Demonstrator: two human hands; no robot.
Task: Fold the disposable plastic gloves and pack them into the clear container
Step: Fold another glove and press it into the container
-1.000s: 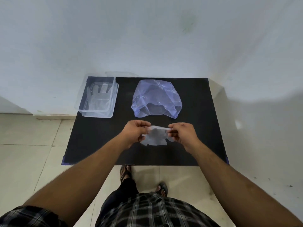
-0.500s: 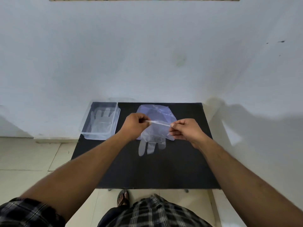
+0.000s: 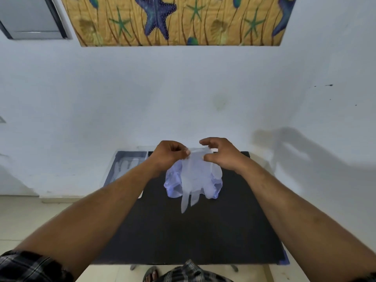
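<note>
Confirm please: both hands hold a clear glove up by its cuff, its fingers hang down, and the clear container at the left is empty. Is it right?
Not quite. The clear container is not empty: the head view shows a glove already lying inside. The rest holds: the left hand and the right hand hold the glove by its cuff, fingers hanging down.

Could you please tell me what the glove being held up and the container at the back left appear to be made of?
The glove looks like thin, cloudy plastic film: the bluish bag behind shows through it, and it hangs limp from the left hand and right hand. The container seems to be clear, glossy rigid plastic: a glove inside is visible through its walls.
</note>
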